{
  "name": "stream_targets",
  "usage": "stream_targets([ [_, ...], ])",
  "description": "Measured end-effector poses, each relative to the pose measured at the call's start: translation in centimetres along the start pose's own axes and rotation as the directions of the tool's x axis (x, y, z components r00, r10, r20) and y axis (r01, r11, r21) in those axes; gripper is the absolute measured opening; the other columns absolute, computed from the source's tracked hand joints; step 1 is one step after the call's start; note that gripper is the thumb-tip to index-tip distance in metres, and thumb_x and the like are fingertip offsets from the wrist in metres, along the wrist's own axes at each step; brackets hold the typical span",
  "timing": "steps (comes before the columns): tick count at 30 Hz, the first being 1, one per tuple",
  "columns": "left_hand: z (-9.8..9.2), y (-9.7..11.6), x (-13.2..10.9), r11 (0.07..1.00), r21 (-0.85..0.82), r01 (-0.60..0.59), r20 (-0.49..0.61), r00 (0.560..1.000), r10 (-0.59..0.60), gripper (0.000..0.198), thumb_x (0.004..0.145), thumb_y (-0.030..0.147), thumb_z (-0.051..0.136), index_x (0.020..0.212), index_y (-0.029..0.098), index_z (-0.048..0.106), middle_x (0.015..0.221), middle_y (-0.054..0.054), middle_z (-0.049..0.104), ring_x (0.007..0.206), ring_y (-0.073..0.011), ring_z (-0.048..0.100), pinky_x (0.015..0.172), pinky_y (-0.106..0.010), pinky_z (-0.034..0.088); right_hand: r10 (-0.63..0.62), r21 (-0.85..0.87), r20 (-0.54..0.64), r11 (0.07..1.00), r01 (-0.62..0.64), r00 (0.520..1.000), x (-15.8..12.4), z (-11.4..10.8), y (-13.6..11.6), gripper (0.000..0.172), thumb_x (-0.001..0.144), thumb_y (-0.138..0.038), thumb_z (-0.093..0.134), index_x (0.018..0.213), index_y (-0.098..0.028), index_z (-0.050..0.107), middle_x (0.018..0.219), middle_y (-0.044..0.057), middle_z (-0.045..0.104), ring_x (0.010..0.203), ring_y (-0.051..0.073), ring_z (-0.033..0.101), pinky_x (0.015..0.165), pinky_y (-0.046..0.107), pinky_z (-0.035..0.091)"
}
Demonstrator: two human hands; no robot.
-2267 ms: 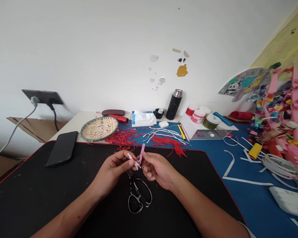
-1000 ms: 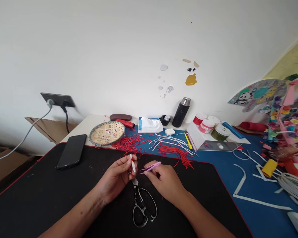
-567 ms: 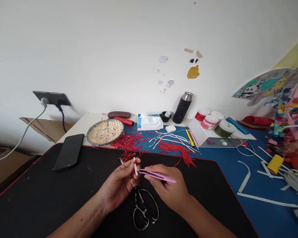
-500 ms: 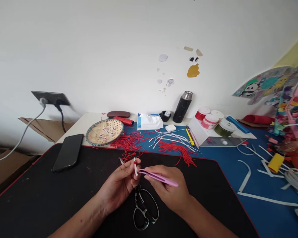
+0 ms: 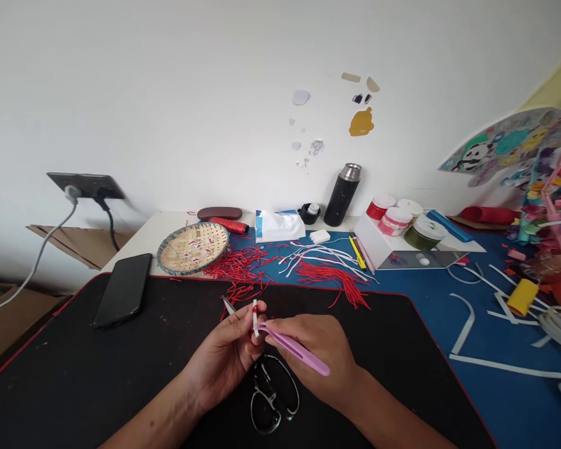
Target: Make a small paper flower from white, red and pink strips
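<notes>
Between thumb and fingers, my left hand [image 5: 222, 352] pinches a small white strip [image 5: 255, 325] with a red bit near its top, held upright. My right hand [image 5: 315, 355] grips pink tweezers [image 5: 303, 354], whose tips meet the lower part of the strip; whether they clasp it I cannot tell. Under both hands a pair of scissors [image 5: 266, 408] lies on the black mat, its blade showing past my left fingers. Beyond the hands are a bundle of red cords [image 5: 334, 280] and several white cords [image 5: 320, 254].
A woven basket [image 5: 194, 248] with small red-and-white pieces sits at the back left, near a phone [image 5: 124, 290]. Behind stand a tissue pack [image 5: 280, 226], a black flask [image 5: 342, 196] and paint jars [image 5: 395, 221] on a white box. White strips [image 5: 509, 366] lie on the right.
The tweezers have moved left, their tips now at the white strip, and their back end has dropped. My right hand has come closer to the left. The view has shifted slightly.
</notes>
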State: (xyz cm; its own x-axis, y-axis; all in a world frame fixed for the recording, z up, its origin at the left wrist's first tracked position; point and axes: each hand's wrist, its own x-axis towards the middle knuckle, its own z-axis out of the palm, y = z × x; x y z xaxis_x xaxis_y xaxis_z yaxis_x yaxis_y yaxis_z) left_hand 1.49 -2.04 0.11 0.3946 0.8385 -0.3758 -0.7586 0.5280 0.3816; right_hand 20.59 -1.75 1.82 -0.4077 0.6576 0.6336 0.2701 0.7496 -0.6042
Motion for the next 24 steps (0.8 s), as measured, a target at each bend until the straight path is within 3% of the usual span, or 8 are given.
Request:
stream_targets([
  [24,0.23,-0.09,-0.07,0.999,0.036,0.018,0.04,0.999,-0.019,0.032,0.07,0.014,0.094,0.098,0.008,0.079,0.072,-0.002,0.074,0.056,-0.0073,0.065,0.058,-0.016,0.057,-0.033,0.004,0.016,0.999,0.033,0.999,0.25,-0.29,-0.49,0.034,0.101,-0.023,0.064,0.133,-0.033,0.063,0.093,-0.002,0.081,0.072,0.014,0.076,0.069,0.024,0.055],
])
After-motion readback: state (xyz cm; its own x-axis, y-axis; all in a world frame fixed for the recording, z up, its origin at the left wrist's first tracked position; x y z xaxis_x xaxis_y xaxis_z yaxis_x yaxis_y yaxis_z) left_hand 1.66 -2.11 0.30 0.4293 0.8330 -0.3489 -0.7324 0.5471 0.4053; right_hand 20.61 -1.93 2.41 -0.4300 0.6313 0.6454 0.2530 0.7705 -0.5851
